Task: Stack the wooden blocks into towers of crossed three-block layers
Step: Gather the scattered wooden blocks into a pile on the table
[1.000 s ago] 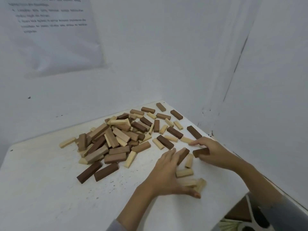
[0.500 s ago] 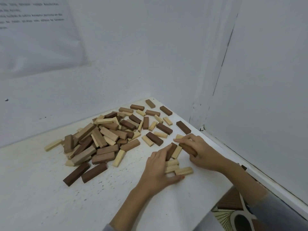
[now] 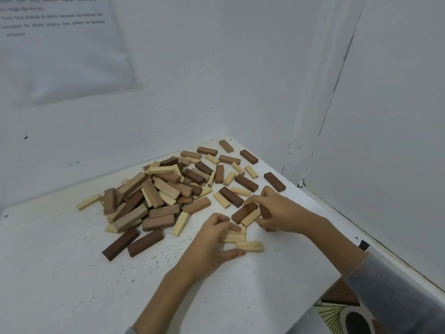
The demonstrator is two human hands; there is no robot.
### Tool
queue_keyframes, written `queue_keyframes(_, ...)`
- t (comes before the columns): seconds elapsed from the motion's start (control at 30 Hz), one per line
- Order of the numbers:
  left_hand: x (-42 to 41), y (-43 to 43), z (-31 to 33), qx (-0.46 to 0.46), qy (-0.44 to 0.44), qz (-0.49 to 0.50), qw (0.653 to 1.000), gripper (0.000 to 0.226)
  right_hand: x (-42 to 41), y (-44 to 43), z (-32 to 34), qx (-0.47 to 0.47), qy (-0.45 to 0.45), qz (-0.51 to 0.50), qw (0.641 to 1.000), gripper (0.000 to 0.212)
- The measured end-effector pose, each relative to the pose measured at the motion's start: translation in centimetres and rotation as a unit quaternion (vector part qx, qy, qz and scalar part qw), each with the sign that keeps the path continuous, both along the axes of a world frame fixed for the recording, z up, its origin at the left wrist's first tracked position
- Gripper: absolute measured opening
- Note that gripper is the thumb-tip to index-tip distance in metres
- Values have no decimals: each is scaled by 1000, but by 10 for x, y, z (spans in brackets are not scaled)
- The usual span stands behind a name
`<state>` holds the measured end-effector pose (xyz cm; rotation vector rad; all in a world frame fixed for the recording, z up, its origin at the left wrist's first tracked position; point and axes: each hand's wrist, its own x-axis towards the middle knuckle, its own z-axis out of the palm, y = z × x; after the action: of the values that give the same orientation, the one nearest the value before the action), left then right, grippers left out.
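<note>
A loose heap of brown and pale wooden blocks (image 3: 156,196) lies on the white table (image 3: 60,273), with scattered single blocks (image 3: 245,183) towards the far corner. My left hand (image 3: 209,242) curls over a row of pale blocks (image 3: 233,237) lying side by side, its thumb at their near side beside another pale block (image 3: 249,246). My right hand (image 3: 281,210) is just beyond it. Its fingers reach over a dark brown block (image 3: 243,212) and a pale block (image 3: 251,217) that lie together, and a second dark block (image 3: 265,213) is partly hidden in its palm.
White walls close the table in at the back and right, meeting at the far corner (image 3: 289,169). Two long dark blocks (image 3: 134,243) lie at the heap's near side. The table's front-right edge (image 3: 310,302) drops off to a patterned floor.
Both hands have drawn closer together. My right hand brought its dark block in beside the brown and pale pair, and my left hand's fingers have curled tighter over the pale blocks.
</note>
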<state>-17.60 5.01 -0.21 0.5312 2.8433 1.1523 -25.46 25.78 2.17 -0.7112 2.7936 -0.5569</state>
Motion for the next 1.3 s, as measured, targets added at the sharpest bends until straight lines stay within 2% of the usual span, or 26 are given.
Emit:
queue_keyframes(0.07, 1, -5, 2, -21, 9, -9, 1000, 41, -1, -1, 1, -7, -5, -19, 1000, 39)
queue_keyframes(0.2, 2, -6, 6, -74, 25, -27, 997, 58, -2, -3, 2, -19, -13, -45, 999, 39)
queue_keyframes(0.53, 10, -19, 5, 28, 53, 19, 998, 57, -3, -9, 2, 1, -17, -53, 998, 45)
queue_keyframes(0.83, -1, -87, 27, 100, 117, 140, 978, 55, -16, -76, 29, -211, 9, -45, 976, 39)
queue_keyframes(1.0, -19, -134, 36, 75, 149, 217, 962, 61, -44, -139, 50, -269, 8, -16, 963, 34)
queue_keyframes(1.1, -32, -156, 39, 57, 145, 249, 956, 64, -57, -174, 60, -248, 36, 6, 968, 30)
queue_keyframes(1.2, -45, -167, 37, 41, 144, 259, 954, 64, -71, -202, 61, -184, 51, 21, 981, 44)
queue_keyframes(1.3, -54, -171, 30, 44, 143, 257, 955, 63, -78, -219, 58, -123, 43, 31, 991, 47)
